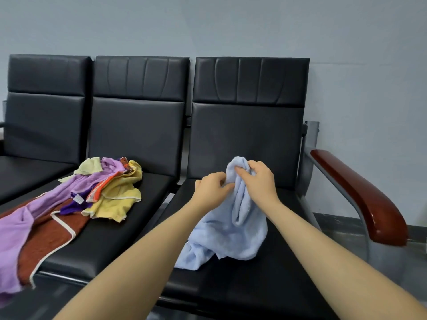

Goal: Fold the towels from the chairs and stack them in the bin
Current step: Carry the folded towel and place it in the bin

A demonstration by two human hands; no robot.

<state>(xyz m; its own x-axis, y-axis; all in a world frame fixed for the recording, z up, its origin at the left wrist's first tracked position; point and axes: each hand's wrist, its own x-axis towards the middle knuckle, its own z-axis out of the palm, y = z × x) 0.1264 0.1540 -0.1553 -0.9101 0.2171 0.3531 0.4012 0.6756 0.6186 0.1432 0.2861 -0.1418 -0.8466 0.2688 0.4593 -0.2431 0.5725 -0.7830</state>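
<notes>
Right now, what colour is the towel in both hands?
Pale blue terry towel, plain; head view.

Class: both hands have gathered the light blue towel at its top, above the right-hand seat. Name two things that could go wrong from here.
1. The light blue towel is bunched where the left hand and right hand grip it, so corners may be hard to find and the fold could come out uneven.
2. Its lower edge lies crumpled near the seat front and might slip off.
</notes>
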